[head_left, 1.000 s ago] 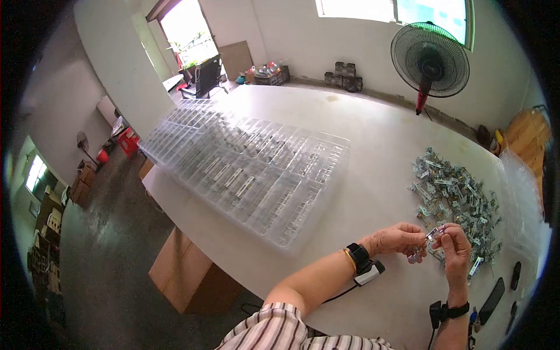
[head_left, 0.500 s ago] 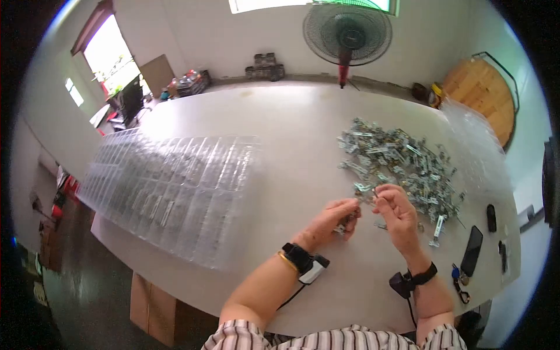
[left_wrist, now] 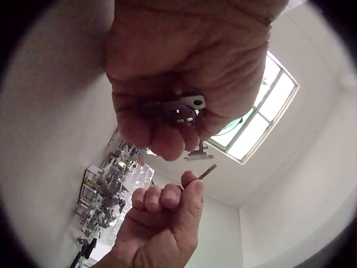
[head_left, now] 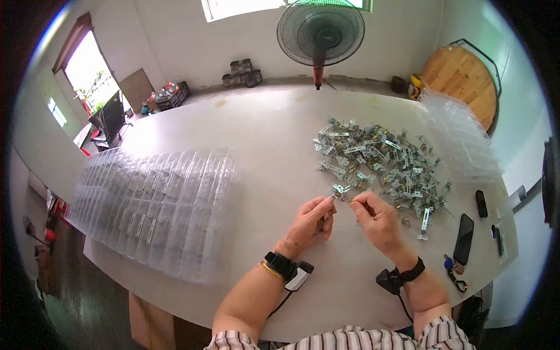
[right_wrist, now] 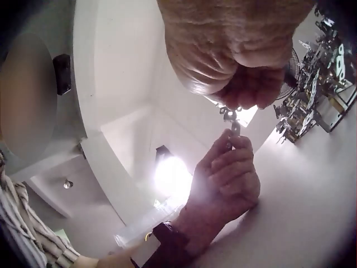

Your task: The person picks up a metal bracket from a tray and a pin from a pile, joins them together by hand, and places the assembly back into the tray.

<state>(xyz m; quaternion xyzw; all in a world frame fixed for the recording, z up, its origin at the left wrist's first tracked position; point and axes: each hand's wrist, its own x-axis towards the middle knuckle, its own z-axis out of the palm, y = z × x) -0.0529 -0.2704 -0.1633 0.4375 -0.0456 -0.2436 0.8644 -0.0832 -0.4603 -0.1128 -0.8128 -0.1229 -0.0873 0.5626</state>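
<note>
In the head view my left hand is in front of the near left edge of a pile of small metal brackets. Its curled fingers hold a silvery metal piece with a round hole, seen in the left wrist view. Another small metal bracket sticks out past the fingertips. Just to the right, my right hand pinches a thin metal strip between thumb and forefinger. The fingertips of both hands are close together above the white table.
A clear compartment box with metal pieces in its slots lies on the left of the table. Clear plastic trays stand at the right. A phone, keys and a black object lie near the right edge.
The head view has swung right, so box and pile appear further left. My hands, earlier meeting at a shiny metal part, are now slightly apart, and the right hand holds a thin strip.
</note>
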